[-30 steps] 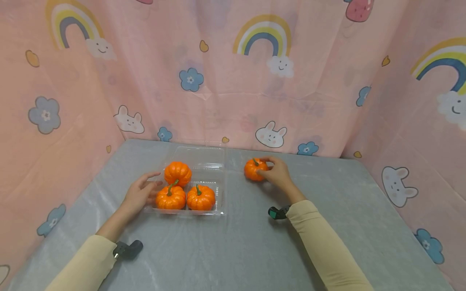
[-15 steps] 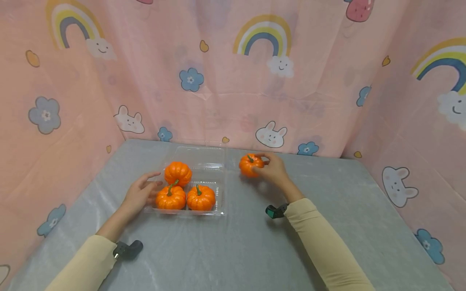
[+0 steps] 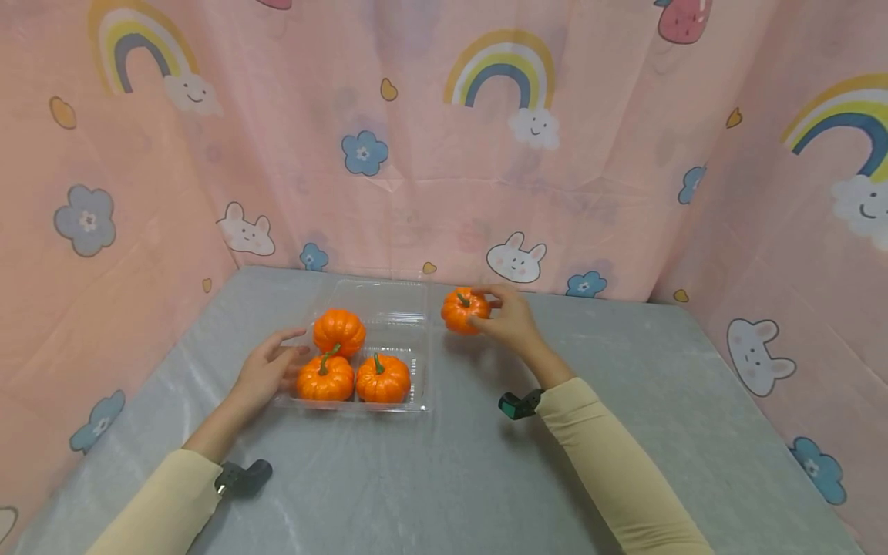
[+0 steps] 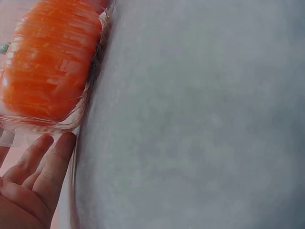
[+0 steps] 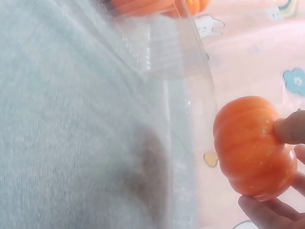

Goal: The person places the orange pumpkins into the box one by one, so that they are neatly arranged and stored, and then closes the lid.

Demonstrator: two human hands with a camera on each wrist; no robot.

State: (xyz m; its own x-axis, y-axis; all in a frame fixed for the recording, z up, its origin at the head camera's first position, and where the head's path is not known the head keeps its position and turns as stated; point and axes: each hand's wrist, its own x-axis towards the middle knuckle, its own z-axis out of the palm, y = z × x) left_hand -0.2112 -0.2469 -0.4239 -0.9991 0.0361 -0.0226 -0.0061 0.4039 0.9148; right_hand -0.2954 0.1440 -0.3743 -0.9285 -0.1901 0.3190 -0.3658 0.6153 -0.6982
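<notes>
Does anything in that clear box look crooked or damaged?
The back pumpkin does look crooked: it seems tipped forward, its stem low in front, while the front pumpkins have stems on top. No damage shows.

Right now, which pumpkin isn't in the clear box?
The pumpkin held in the right hand, right of the clear box; the other three pumpkins sit inside it.

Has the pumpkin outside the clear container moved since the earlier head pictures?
Yes: in the head view, the pumpkin has shifted left and slightly up the picture, nearer the clear container, which has stayed put.
</notes>
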